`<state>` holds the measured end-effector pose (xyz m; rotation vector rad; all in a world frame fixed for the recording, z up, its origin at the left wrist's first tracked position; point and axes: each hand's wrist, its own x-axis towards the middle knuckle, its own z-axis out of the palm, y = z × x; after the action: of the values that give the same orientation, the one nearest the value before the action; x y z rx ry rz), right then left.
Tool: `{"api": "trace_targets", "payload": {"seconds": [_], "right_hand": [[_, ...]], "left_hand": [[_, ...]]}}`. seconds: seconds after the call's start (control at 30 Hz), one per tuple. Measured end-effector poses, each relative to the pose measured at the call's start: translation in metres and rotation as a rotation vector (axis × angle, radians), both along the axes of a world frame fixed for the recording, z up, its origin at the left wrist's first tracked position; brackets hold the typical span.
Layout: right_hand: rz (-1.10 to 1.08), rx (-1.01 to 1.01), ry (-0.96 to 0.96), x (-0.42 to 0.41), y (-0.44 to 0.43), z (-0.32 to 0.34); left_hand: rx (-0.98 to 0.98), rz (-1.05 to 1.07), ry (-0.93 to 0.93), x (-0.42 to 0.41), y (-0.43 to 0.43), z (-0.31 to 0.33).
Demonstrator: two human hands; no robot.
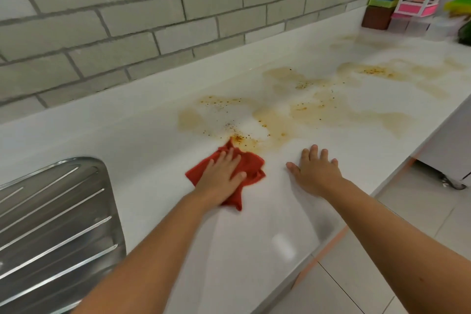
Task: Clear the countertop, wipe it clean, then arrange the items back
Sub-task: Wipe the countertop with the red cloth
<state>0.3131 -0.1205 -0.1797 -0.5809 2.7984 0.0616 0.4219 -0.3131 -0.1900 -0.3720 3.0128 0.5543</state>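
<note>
Hidden, cropped and blurred parts

The left hand (221, 173) covers the middle of the red cloth (251, 166), hiding what lies under it. The steel drainboard (56, 211) is cut off by the left and bottom edges. At the far end of the desk (153, 135), the coloured boxes (418, 0) are blurred, and a green object (461, 5) runs off the right edge, unidentifiable.
</note>
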Motion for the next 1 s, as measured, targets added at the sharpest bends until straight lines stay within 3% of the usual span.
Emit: {"api": "trace_targets", "payload": {"seconds": [0.1, 0.33, 0.47, 0.63, 0.87, 1.0], "right_hand": [[0.068, 0.011, -0.042, -0.008, 0.01, 0.008], [0.124, -0.036, -0.136, -0.012, 0.024, 0.01], [0.135, -0.039, -0.155, -0.014, 0.026, 0.009], [0.188, -0.004, -0.15, -0.015, 0.032, 0.004], [0.183, -0.005, -0.146, -0.016, 0.032, 0.001], [0.185, -0.071, -0.199, -0.019, 0.033, 0.002]], "left_hand": [[-0.002, -0.073, -0.004, 0.033, 0.005, -0.002], [-0.068, 0.225, -0.072, -0.027, -0.06, 0.008], [-0.036, 0.086, -0.08, -0.045, -0.002, 0.004], [-0.017, -0.089, -0.021, 0.022, 0.05, 0.002], [-0.118, 0.305, -0.068, -0.03, -0.039, 0.003], [-0.084, 0.244, -0.038, -0.073, 0.0, 0.003]]}}
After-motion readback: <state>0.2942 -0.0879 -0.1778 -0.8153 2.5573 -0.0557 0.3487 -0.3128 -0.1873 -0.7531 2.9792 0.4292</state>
